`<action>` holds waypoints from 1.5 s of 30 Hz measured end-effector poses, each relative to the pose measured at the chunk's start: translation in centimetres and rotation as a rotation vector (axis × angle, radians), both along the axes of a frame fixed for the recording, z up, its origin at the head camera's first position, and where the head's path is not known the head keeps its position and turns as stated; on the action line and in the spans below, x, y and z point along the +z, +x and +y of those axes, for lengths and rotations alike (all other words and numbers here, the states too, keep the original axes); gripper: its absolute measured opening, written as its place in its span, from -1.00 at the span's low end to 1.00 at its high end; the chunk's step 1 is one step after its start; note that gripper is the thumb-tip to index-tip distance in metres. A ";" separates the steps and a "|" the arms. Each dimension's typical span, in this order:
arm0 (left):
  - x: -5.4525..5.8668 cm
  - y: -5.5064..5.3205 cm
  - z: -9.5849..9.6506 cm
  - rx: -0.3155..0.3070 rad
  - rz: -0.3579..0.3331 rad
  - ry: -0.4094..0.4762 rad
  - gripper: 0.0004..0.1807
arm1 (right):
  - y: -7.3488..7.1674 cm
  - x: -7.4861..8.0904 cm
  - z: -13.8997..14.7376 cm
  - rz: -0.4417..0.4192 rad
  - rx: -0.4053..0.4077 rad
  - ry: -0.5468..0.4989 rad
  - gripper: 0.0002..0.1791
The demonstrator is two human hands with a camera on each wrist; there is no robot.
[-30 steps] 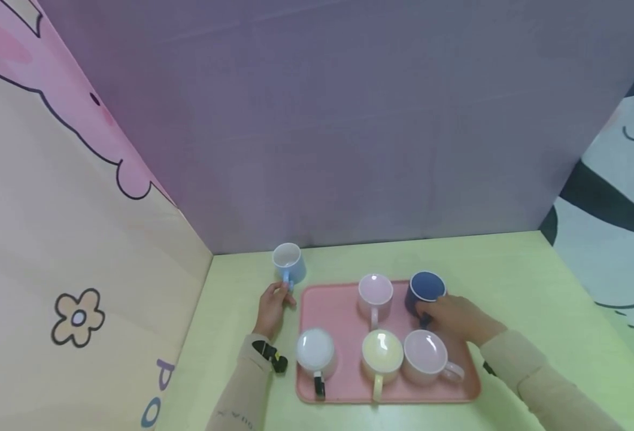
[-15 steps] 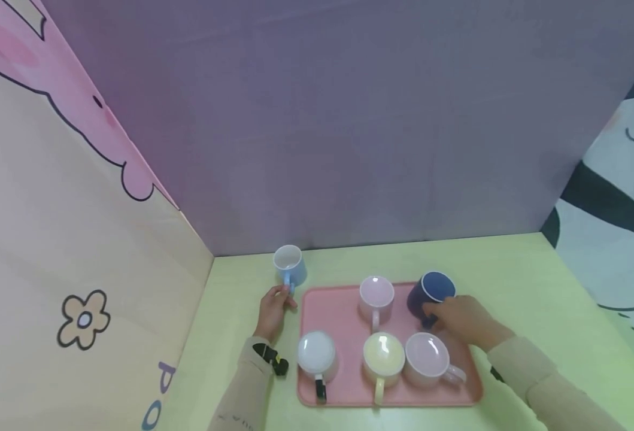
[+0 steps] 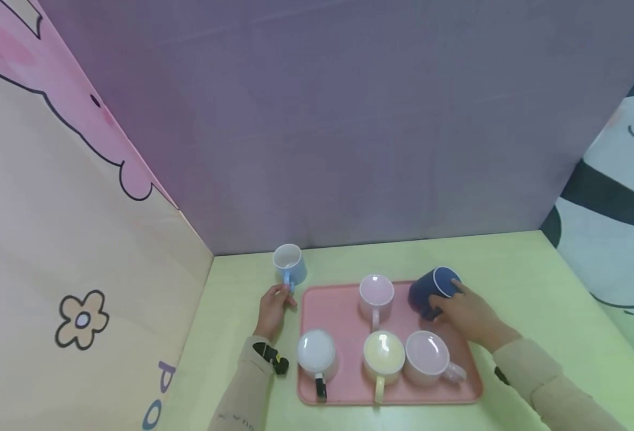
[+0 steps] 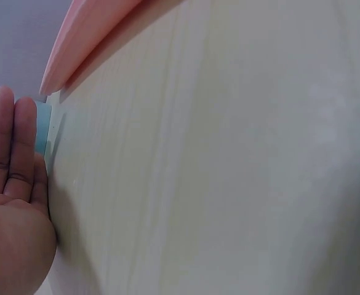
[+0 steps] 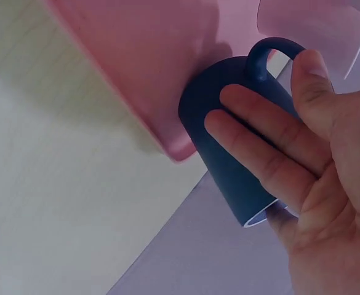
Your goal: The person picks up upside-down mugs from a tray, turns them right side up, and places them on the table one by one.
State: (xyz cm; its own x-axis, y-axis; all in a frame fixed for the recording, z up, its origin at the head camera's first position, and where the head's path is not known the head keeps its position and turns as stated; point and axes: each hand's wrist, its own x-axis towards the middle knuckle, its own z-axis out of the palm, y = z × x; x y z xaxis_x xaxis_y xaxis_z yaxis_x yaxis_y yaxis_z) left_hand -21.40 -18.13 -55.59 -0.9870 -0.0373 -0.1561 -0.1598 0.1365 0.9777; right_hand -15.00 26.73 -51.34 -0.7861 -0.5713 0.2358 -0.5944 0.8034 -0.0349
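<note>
A navy blue mug [image 3: 427, 292] leans over to the right at the tray's back right corner. My right hand [image 3: 473, 314] grips it. In the right wrist view two fingers [image 5: 260, 135] lie along its side, the thumb is by its handle, and another finger is at its white-edged mouth. At the far left a light blue mug [image 3: 293, 266] stands upright on the table. My left hand [image 3: 272, 311] pinches its handle. In the left wrist view two of that hand's fingers [image 4: 23, 147] are straight in front of the mug; its thumb is out of that view.
On the pink tray [image 3: 333, 305] stand a pale pink mug [image 3: 376, 294] at the back, and a white mug [image 3: 317, 353], a yellow mug [image 3: 384, 353] and another pink mug [image 3: 426, 353] along the front. A grey-purple wall [image 3: 322, 149] rises behind the table.
The navy mug was nearly upright and has tipped to the right, its mouth now turned toward my right hand. That hand has shifted slightly right. My left hand and the light blue mug stay put.
</note>
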 end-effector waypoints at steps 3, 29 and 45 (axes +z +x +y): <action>-0.1 0.2 0.0 -0.008 -0.005 0.001 -0.58 | 0.6 -0.2 0.2 -0.010 -0.006 -0.017 -0.70; -4.2 -0.7 -0.1 0.028 0.019 0.062 -0.58 | 3.5 -1.1 0.4 -0.123 -0.234 -0.171 -0.75; 0.8 -0.6 0.6 0.234 0.062 -0.007 -0.66 | 3.8 1.5 -1.1 -0.037 -0.331 -0.337 -0.75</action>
